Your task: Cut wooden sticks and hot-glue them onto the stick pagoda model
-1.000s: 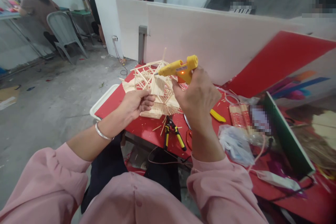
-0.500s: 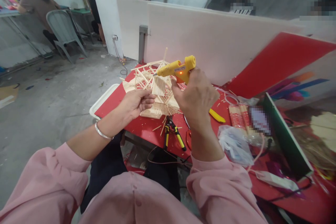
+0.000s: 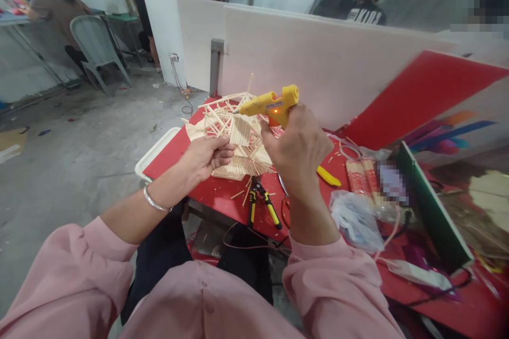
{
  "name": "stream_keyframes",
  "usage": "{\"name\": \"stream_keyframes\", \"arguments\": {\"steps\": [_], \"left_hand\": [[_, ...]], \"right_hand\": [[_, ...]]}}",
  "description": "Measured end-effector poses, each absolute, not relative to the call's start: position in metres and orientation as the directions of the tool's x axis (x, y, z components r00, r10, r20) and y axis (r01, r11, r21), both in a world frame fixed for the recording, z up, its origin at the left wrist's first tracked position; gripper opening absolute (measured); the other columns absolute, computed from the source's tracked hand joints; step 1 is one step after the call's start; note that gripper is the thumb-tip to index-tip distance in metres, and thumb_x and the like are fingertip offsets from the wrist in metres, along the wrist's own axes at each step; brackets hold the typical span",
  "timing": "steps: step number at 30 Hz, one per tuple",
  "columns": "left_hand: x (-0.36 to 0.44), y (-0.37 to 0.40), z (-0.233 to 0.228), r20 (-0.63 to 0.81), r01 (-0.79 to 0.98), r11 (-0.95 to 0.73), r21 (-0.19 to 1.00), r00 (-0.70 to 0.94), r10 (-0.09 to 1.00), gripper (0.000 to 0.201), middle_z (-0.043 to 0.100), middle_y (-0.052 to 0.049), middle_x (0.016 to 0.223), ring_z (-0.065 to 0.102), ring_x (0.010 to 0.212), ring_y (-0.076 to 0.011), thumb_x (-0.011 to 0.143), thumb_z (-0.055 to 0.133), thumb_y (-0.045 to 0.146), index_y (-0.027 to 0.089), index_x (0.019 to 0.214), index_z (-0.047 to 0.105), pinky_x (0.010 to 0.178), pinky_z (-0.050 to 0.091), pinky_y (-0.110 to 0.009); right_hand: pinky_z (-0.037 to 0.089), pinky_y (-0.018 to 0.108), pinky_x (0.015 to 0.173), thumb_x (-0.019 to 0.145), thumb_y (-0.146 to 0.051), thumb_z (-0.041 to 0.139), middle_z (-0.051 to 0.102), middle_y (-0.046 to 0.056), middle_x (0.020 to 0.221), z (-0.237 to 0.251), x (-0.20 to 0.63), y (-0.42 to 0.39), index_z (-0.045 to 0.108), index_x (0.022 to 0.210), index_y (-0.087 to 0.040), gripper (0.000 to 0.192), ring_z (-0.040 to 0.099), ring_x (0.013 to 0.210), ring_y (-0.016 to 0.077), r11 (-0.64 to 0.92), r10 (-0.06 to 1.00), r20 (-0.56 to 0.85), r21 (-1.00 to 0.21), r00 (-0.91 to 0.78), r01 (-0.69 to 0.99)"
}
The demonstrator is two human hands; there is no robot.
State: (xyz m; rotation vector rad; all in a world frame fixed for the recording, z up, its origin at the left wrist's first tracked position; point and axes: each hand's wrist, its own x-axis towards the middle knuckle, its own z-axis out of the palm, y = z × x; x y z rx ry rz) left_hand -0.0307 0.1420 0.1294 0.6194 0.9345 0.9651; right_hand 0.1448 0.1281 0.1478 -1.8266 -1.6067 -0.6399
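Note:
My left hand (image 3: 209,158) is closed, thumb and fingers pinching the lower edge of a small flat panel of wooden sticks (image 3: 240,131). In my right hand (image 3: 302,143) is a yellow hot glue gun (image 3: 270,105), its orange light glowing. The nozzle points left, at the panel's upper left corner; whether it touches cannot be told. Behind and below the panel stands a model built of thin wooden sticks (image 3: 249,164), partly hidden by the panel and my hands. Near its front lie pliers with black and yellow handles (image 3: 264,204).
The red tabletop (image 3: 222,198) carries loose stick pieces, a yellow handle (image 3: 328,176), packs of sticks (image 3: 360,177), a plastic bag (image 3: 356,220) and an upright green board (image 3: 433,212). White boards (image 3: 318,63) lean behind. Other people are in the background, one beside a chair (image 3: 95,45).
The glue gun and my right hand have shifted very slightly to the right. My left hand keeps its hold on the stick panel, almost still.

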Motion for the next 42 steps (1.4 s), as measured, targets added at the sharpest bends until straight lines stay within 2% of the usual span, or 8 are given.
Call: {"name": "stream_keyframes", "arguments": {"steps": [8,16,22,28,37,42], "left_hand": [[-0.0302,0.1427,0.1295,-0.387,-0.412,0.459,0.787,0.251,0.888,0.018,0.067,-0.006,0.058,0.057,0.045,-0.0074,0.083,0.061,0.013,0.011,0.065,0.066,0.046,0.049,-0.016],[-0.0315,0.1445,0.1273,-0.374,-0.415,0.459,0.785,0.273,0.886,0.015,0.068,-0.007,0.06,0.058,0.047,-0.0078,0.082,0.062,0.015,0.011,0.068,0.066,0.048,0.051,-0.017],[-0.0305,0.1437,0.13,-0.397,-0.415,0.467,0.781,0.248,0.884,0.014,0.068,-0.007,0.06,0.058,0.047,-0.0077,0.082,0.062,0.014,0.011,0.069,0.065,0.048,0.05,-0.016],[-0.0306,0.1392,0.1348,-0.407,-0.414,0.47,0.779,0.237,0.882,0.017,0.067,-0.006,0.059,0.058,0.047,-0.0072,0.082,0.06,0.012,0.01,0.066,0.064,0.049,0.05,-0.017],[-0.0304,0.1399,0.1343,-0.408,-0.42,0.485,0.767,0.264,0.874,0.017,0.065,-0.004,0.056,0.056,0.045,-0.0068,0.083,0.059,0.011,0.011,0.067,0.063,0.047,0.047,-0.016],[-0.0308,0.1395,0.1339,-0.414,-0.425,0.488,0.763,0.259,0.873,0.015,0.065,-0.005,0.058,0.057,0.046,-0.0074,0.083,0.059,0.011,0.01,0.068,0.062,0.048,0.049,-0.017]], "right_hand": [[0.034,0.031,0.064,0.088,-0.053,0.047,0.06,0.011,0.094,0.1476,0.1462,0.1267,0.052,0.116,-0.015,0.047,0.054,0.082,0.0229,-0.068,0.687,0.713,-0.134,0.143,0.989],[0.036,0.032,0.066,0.089,-0.051,0.046,0.058,0.012,0.096,0.1491,0.1457,0.1257,0.05,0.118,-0.015,0.047,0.054,0.086,0.0238,-0.068,0.729,0.666,-0.158,0.157,0.985],[0.036,0.032,0.064,0.089,-0.052,0.046,0.059,0.011,0.093,0.1467,0.1475,0.1274,0.052,0.114,-0.016,0.045,0.054,0.082,0.023,-0.052,0.691,0.71,-0.138,0.135,0.989],[0.035,0.031,0.063,0.089,-0.052,0.045,0.059,0.013,0.097,0.147,0.1482,0.1273,0.05,0.119,-0.016,0.048,0.054,0.082,0.0229,-0.046,0.677,0.719,-0.173,0.158,0.984],[0.033,0.031,0.062,0.089,-0.05,0.047,0.061,0.012,0.094,0.1468,0.1457,0.1269,0.052,0.115,-0.015,0.045,0.054,0.081,0.0226,-0.071,0.687,0.716,-0.105,0.125,0.992],[0.034,0.031,0.063,0.089,-0.051,0.047,0.06,0.012,0.094,0.1464,0.1468,0.1272,0.052,0.116,-0.015,0.045,0.054,0.082,0.0232,-0.062,0.692,0.711,-0.113,0.125,0.992]]}}
